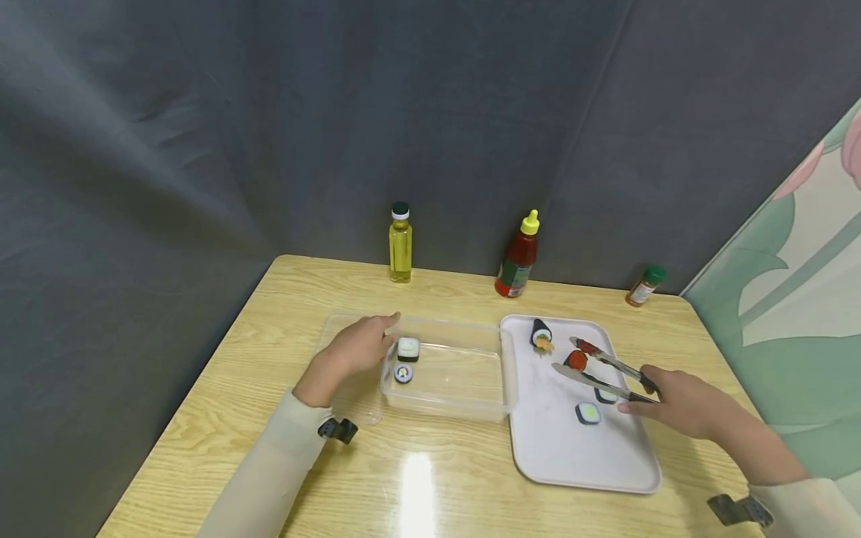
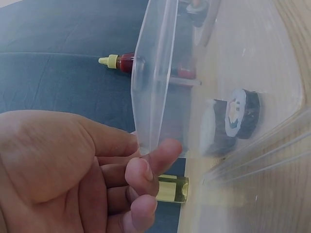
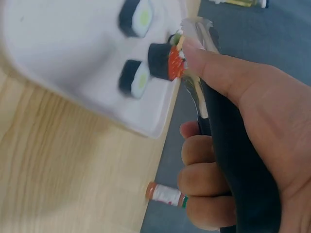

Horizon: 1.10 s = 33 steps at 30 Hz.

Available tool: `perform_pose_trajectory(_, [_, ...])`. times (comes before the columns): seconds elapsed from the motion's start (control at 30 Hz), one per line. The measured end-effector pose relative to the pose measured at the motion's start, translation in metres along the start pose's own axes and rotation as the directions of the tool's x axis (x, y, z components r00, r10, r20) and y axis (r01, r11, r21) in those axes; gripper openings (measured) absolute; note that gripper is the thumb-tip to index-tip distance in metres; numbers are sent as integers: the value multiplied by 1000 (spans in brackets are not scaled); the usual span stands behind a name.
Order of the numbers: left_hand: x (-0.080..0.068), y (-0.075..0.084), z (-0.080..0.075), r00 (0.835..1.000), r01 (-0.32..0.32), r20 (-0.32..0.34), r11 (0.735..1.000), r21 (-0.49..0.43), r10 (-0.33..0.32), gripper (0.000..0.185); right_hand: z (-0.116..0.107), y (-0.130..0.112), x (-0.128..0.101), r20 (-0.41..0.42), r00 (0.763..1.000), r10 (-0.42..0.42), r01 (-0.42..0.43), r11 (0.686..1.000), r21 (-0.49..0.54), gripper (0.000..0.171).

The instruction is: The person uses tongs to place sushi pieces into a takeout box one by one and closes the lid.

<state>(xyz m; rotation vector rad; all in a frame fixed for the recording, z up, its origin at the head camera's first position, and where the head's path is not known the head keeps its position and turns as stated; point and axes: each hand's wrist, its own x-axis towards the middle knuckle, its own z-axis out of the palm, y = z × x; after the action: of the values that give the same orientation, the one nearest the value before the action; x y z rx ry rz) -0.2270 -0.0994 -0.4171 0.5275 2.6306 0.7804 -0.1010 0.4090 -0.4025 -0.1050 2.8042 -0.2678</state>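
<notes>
My left hand [image 1: 356,345] pinches the rim of a clear plastic container [image 1: 440,407] at its back left corner, between thumb and fingers. Inside, at the left end, sit a white-topped sushi piece [image 1: 408,347] and a small sushi roll [image 1: 403,373]. In my right hand [image 1: 686,403] are metal tongs [image 3: 233,145] with black handles, held over a pale tray [image 1: 572,463]. The tong arms stand apart on either side of a red-topped sushi roll [image 3: 160,60]. Near it on the tray are two green-centred sushi pieces [image 1: 588,413] and a cone-shaped hand roll [image 1: 540,333].
Along the table's back stand an oil bottle [image 1: 400,250], a red sauce bottle [image 1: 518,258] with a yellow cap, and a green-capped spice jar [image 1: 646,285]. A clear flat lid [image 1: 359,403] lies left of the container. The tray borders the container's right end.
</notes>
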Motion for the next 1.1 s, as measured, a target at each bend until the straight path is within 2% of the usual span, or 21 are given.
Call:
perform_pose_trajectory(0.27, [1,-3,-2,1000,5,14,1000,-28,-4,54,6,11,1,19,999,28,-28,1000,7,55])
perform_pose_trajectory(0.5, [2,-3,-2,1000,-1,27,1000,-31,2,55,11,15,3,33,999,-14,14,999,29,46])
perform_pose_trajectory(0.63, [3,-3,-2,1000,-2,27,1000,-24,2,55,9,15,3,42,999,-30,29,999,36,51])
perform_pose_trajectory(0.87, [1,-2,0,1000,7,13,1000,-3,-7,55,6,6,0,11,996,-87,86,991,106,41])
perform_pose_trajectory(1.1, [2,1,1,1000,9,1,999,34,-9,55,-5,-14,-4,-28,989,-145,148,978,148,34])
